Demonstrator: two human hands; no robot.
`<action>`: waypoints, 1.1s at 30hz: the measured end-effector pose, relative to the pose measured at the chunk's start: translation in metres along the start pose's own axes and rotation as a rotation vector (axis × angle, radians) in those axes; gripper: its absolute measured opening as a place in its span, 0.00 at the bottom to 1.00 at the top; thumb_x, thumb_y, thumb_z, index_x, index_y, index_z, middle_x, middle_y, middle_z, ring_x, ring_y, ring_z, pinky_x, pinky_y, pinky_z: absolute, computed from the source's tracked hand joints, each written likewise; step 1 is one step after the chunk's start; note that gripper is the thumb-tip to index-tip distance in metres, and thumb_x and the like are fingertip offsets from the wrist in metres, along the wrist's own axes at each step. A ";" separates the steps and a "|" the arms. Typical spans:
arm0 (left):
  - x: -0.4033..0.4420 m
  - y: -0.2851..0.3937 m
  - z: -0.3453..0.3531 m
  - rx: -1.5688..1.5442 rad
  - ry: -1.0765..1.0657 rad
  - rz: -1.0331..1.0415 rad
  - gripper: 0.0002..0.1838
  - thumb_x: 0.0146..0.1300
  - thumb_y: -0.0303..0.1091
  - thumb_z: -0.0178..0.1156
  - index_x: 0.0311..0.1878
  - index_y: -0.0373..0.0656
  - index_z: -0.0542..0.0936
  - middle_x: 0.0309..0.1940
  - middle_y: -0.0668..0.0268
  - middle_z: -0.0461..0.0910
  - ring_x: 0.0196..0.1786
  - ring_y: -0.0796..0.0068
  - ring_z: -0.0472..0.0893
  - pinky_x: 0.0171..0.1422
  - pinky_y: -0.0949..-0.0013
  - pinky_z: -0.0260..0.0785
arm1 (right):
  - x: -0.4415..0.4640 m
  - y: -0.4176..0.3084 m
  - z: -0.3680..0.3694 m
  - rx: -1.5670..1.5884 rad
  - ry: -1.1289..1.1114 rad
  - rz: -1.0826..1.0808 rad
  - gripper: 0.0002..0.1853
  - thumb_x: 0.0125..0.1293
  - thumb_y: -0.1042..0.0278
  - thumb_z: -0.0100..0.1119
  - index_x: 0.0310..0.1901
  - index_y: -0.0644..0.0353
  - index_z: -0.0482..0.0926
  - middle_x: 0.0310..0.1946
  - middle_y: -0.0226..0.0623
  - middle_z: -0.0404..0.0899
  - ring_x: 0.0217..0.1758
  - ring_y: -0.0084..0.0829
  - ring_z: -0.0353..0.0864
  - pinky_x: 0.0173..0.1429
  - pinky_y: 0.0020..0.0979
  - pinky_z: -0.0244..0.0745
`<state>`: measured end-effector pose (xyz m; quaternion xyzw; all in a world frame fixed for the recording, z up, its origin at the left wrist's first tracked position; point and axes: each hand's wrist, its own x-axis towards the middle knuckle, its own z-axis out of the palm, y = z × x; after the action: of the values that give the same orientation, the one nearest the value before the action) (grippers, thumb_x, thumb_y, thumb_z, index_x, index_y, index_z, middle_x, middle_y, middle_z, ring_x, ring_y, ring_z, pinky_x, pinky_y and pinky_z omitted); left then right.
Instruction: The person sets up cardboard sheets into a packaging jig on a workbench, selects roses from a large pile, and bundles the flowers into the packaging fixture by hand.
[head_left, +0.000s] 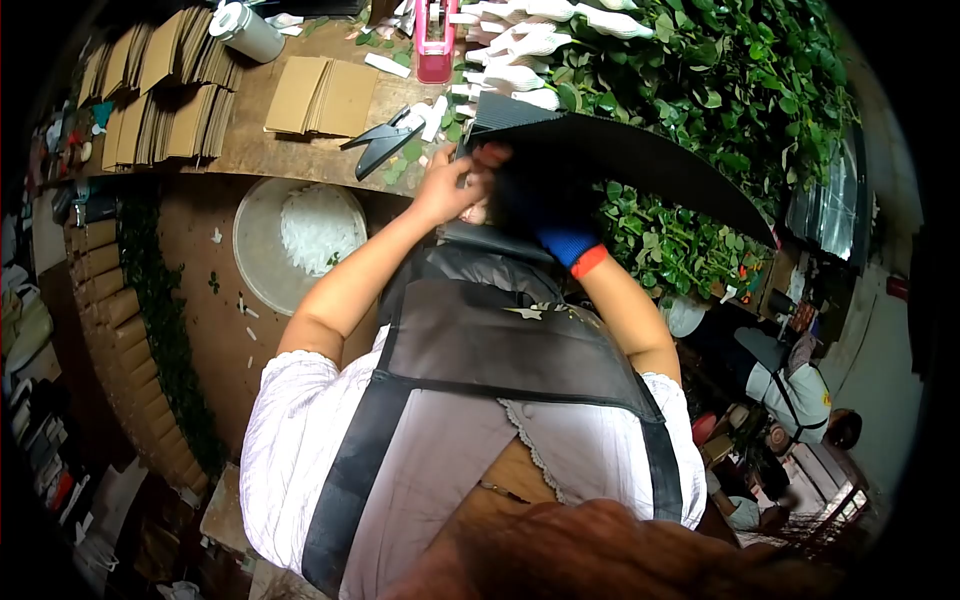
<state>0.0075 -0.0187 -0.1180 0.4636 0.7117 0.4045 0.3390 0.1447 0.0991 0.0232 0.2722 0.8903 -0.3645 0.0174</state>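
Note:
My bare left hand (458, 188) is at the table's front edge, its fingers curled in beside the left end of a black corrugated sheet (640, 160). What lies within those fingers is hidden. My right hand (560, 225) wears a dark glove with a blue back and red cuff. It reaches in under the sheet, close to my left hand, and its fingers are lost in shadow and blur. The sheet arches up and to the right, over green leafy stems (650, 235). Left of my hands lie black-handled shears (385, 145).
White net-sleeved flower heads (520, 50) and piled foliage (720, 70) cover the table's right side. A pink tape dispenser (434, 45), folded cardboard pieces (325, 95) and a white bottle (246, 32) stand leftward. Below is a tub (250, 250) with white scraps. Another person (795, 395) is at right.

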 end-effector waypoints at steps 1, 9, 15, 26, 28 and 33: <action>-0.002 0.003 0.000 0.013 0.044 0.015 0.22 0.50 0.44 0.72 0.47 0.46 0.82 0.66 0.45 0.66 0.69 0.44 0.65 0.73 0.54 0.58 | -0.003 -0.016 -0.012 -0.063 -0.033 0.095 0.18 0.72 0.64 0.51 0.59 0.60 0.79 0.62 0.40 0.78 0.68 0.36 0.74 0.72 0.36 0.67; -0.003 -0.006 0.001 -0.071 0.083 0.078 0.15 0.52 0.39 0.73 0.41 0.46 0.83 0.65 0.48 0.68 0.70 0.48 0.66 0.73 0.55 0.60 | -0.006 0.010 -0.008 -0.118 0.114 -0.029 0.16 0.72 0.60 0.51 0.55 0.55 0.81 0.58 0.36 0.81 0.58 0.37 0.81 0.62 0.38 0.74; -0.003 -0.012 0.004 -0.039 0.115 0.129 0.26 0.52 0.39 0.74 0.53 0.44 0.78 0.63 0.48 0.68 0.69 0.48 0.67 0.73 0.56 0.58 | 0.007 0.068 0.024 -0.327 0.291 -0.099 0.16 0.70 0.54 0.54 0.50 0.55 0.83 0.38 0.38 0.84 0.44 0.40 0.83 0.52 0.40 0.77; 0.021 0.013 0.004 -0.006 0.141 0.003 0.20 0.54 0.38 0.69 0.51 0.51 0.85 0.52 0.59 0.79 0.61 0.55 0.73 0.65 0.60 0.67 | 0.000 0.043 0.021 0.172 0.322 -0.234 0.15 0.73 0.61 0.52 0.53 0.55 0.82 0.49 0.40 0.84 0.52 0.41 0.83 0.59 0.38 0.76; 0.023 0.010 0.005 -0.031 0.149 0.032 0.18 0.55 0.36 0.68 0.51 0.54 0.86 0.53 0.62 0.81 0.62 0.56 0.72 0.66 0.61 0.67 | -0.004 0.031 0.010 0.202 0.319 -0.233 0.15 0.73 0.62 0.52 0.54 0.55 0.82 0.50 0.40 0.84 0.54 0.41 0.83 0.60 0.37 0.76; 0.021 0.019 -0.002 -0.045 0.122 0.076 0.16 0.55 0.34 0.69 0.48 0.53 0.87 0.55 0.64 0.80 0.61 0.58 0.72 0.67 0.60 0.66 | -0.015 0.013 -0.003 0.007 0.248 -0.068 0.16 0.72 0.66 0.50 0.57 0.55 0.81 0.54 0.38 0.84 0.57 0.38 0.82 0.64 0.36 0.74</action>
<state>0.0057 0.0044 -0.1023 0.4570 0.7036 0.4606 0.2898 0.1640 0.1018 0.0206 0.2850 0.8930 -0.3318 -0.1060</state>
